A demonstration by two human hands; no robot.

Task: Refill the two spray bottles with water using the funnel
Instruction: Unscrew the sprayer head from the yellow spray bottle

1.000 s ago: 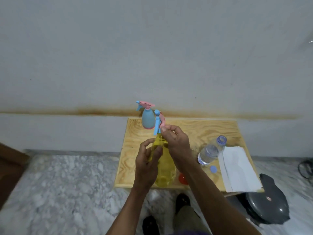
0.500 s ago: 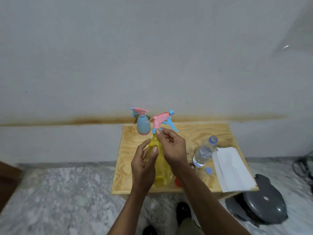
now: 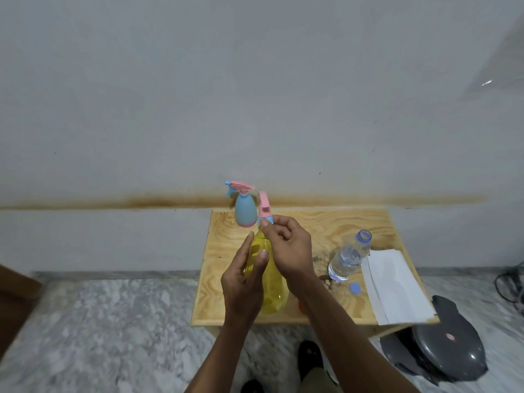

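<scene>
The surface (image 3: 326,222) is a small wooden top set against the wall, and both hands work over its near left part, close to the front edge. Bare wood lies open beyond the hands toward the wall and between them and the water bottle (image 3: 347,260); left of the left hand only a narrow strip of wood runs before the side edge drops to the marble floor (image 3: 113,321). The yellow bottle (image 3: 270,285) stands upright between the hands, its long axis vertical, base just inside the front edge. The left hand (image 3: 243,285) wraps the bottle's body from the left, thumb across the front, fingers loosely curled round it, forearm rising from below. The right hand (image 3: 289,248) comes from the right and pinches the blue collar of the spray head (image 3: 264,209) at the bottle's neck with thumb and forefinger; the other fingers are curled in. The pink head rises nearly vertical above that hand; which way its nozzle faces I cannot tell. Beyond the hands, near the wall, the blue bottle (image 3: 243,209) stands upright with its head on and its nozzle pointing left. Right of the right hand the water bottle stands open, leaning slightly away, with its blue cap (image 3: 355,287) lying on the wood just nearer the front edge. Further right a white paper (image 3: 394,287) overhangs the front right corner. A bit of orange (image 3: 300,306) shows under the right forearm, mostly hidden.
</scene>
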